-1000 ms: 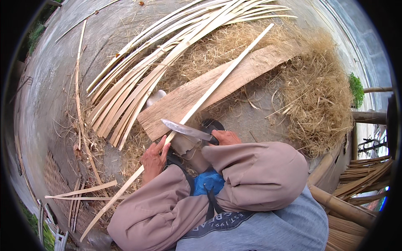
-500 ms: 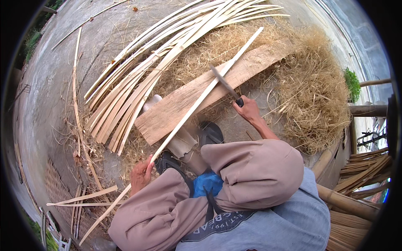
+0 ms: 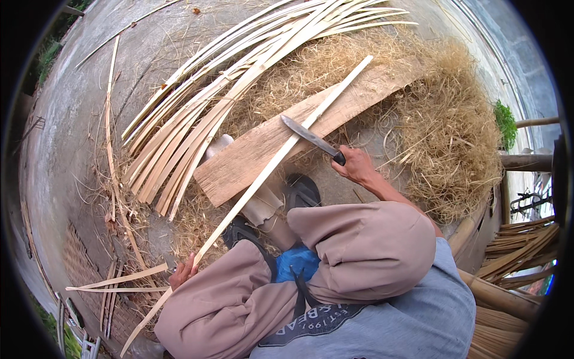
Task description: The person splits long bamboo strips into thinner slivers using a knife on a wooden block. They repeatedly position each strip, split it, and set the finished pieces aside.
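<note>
A long pale bamboo strip (image 3: 263, 172) slants across a wooden board (image 3: 239, 160), running from the upper right down past my left knee. My left hand (image 3: 183, 272) is closed round the strip near its lower end, partly hidden by the knee. In my right hand (image 3: 354, 164) is a knife (image 3: 311, 134) with a black handle, its fingers wrapped round the grip. The blade lies across the strip above the board, its tip pointing to the upper left.
A fan of split bamboo strips (image 3: 209, 113) lies left of the board. Curly shavings (image 3: 448, 137) are heaped at the right. Loose strips (image 3: 119, 281) rest at the lower left. Bamboo poles (image 3: 499, 293) and bundled strips (image 3: 523, 254) stand along the right edge.
My left hand has drawn back toward the lower left, and the strip has slid with it. The knife blade has shifted left, its tip now lower.
</note>
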The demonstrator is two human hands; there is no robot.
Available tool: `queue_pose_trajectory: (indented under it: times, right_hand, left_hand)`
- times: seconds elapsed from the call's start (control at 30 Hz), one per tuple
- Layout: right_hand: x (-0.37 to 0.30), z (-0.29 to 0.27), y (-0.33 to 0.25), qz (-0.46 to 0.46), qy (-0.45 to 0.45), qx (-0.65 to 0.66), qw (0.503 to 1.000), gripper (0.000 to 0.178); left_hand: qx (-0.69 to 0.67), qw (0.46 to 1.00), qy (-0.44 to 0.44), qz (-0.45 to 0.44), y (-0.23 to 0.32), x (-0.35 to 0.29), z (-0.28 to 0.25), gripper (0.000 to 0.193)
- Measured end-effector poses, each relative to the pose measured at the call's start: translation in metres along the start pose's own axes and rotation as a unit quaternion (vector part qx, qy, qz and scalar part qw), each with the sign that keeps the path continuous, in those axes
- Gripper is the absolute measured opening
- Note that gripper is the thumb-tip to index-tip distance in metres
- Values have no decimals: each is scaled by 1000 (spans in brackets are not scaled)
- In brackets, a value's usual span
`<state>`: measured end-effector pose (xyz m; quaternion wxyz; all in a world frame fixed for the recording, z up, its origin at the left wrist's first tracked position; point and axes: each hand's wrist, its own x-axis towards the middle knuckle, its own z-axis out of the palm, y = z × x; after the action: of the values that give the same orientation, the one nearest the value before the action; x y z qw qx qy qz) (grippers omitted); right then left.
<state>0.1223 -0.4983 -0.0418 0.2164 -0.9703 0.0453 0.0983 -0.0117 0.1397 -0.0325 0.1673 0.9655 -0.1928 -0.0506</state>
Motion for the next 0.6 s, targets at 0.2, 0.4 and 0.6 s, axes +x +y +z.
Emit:
queue_pose_trajectory:
  times: [0.2,0.4,0.6]
  right_hand:
    - [-8,30,5,-17,41,-8,999,42]
    - [17,17,16,21,83,9,996,40]
    - [42,-14,90,179,210,21,961,40]
  left_hand:
    - [41,999,-17,27,-5,-15,-8,50]
    - [64,994,-84,15,-4,-12,-8,57]
    - [105,992,-55,51,-30,-32,-35,59]
